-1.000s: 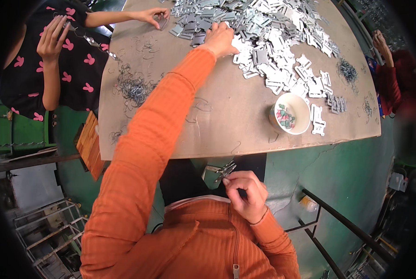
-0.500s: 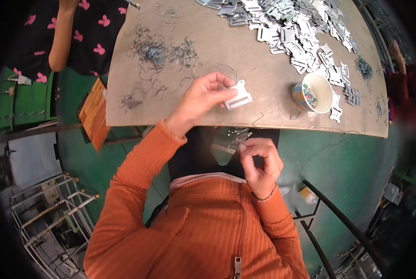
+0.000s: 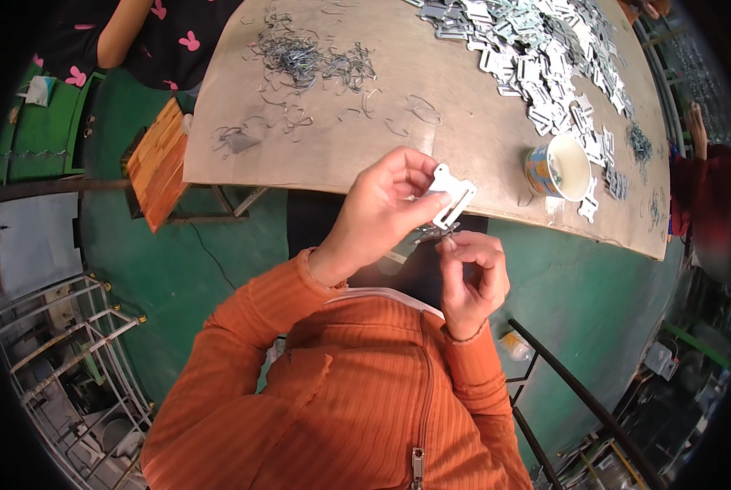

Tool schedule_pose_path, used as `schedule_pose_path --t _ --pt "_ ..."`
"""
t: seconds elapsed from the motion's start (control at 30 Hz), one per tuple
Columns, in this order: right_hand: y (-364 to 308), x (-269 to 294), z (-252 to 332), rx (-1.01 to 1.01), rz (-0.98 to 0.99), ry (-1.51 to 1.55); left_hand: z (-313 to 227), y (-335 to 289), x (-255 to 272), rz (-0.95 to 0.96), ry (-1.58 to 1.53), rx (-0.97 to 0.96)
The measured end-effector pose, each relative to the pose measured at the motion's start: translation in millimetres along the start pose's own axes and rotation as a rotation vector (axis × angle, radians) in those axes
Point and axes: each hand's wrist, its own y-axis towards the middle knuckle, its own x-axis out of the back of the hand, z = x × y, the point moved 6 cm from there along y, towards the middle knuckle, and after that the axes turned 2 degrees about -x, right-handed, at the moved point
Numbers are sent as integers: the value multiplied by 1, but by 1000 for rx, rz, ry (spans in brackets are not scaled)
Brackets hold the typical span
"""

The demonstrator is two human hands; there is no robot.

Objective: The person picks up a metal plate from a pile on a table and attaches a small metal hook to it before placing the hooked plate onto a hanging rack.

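The metal plate (image 3: 457,198) is pinched in our left grip (image 3: 386,204); our right grip (image 3: 473,282) pinches small metal pieces (image 3: 432,234) near it. More plates (image 3: 537,69) heap the bench's (image 3: 316,159) far right.

A small-parts workshop or factory floor, with people at work around a shared table (image 3: 251,167).
Flat metal plates (image 3: 537,61) lie heaped by the dozen beside loose piles of bent wire pieces (image 3: 296,64), the stock of hand assembly. A co-worker in a pink-printed top (image 3: 206,53) and another in red sleeves (image 3: 713,188) sit or stand at opposite sides, above a green-painted floor (image 3: 578,261) edged with metal racking (image 3: 71,355).
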Motion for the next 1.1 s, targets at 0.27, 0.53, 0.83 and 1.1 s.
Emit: schedule_pose_path --t 0.27,0.53,0.83,1.1 --pt "-1 -9 5 218 107 -214 -3 -20 1 -3 208 -201" --pt "71 -24 -51 -79 253 -147 2 -30 18 -43 425 -334" --pt "169 -179 -86 382 935 -442 -2 -36 22 -56 499 -336" --pt "147 -162 -88 516 893 -704 -2 -44 24 -50 455 -335"
